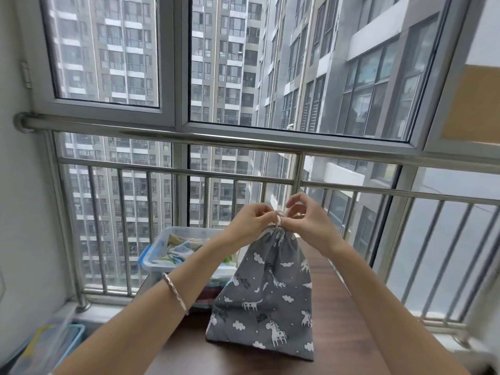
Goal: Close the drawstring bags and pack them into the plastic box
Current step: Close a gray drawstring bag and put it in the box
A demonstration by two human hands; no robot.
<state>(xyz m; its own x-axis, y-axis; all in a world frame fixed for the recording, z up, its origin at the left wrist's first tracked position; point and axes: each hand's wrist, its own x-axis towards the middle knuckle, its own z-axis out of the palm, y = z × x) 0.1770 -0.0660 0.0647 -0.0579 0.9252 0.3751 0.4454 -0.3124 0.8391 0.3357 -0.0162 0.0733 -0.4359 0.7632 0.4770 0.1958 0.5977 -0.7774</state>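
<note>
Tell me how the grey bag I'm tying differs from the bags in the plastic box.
The grey bag shows white unicorns and clouds; the other bags look greenish and pale blue. The grey bag stands upright on the table; the other bags lie piled in the box. The left hand and right hand pinch the grey bag's string; no hand holds the other bags. All are cloth.

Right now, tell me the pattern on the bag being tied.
Grey bag with white unicorns and clouds; head view.

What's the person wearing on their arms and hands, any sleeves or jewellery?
Both arms are bare, no sleeves in view, no gloves on the left hand or right hand. A thin silver bangle circles the left wrist; the right wrist wears nothing.
</note>
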